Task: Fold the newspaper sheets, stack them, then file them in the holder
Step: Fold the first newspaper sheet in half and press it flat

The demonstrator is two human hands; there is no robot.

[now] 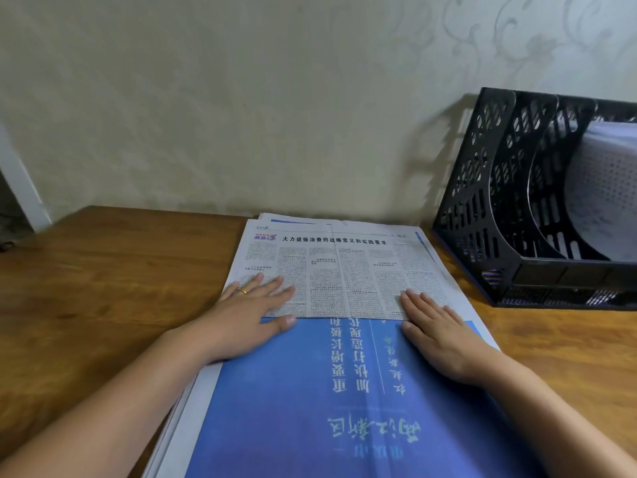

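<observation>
A folded newspaper sheet with grey text columns lies on the far half of a pile of open sheets whose top page is blue. My left hand lies flat with straight fingers on the folded sheet's near left corner, its thumb along the fold edge. Flat on the near right corner is my right hand, fingers straight. The black mesh holder stands at the right against the wall, with papers in one of its slots.
The pile rests on a wooden table that ends at a pale patterned wall. Bare wood shows left of the pile and in a narrow strip between the pile and the holder.
</observation>
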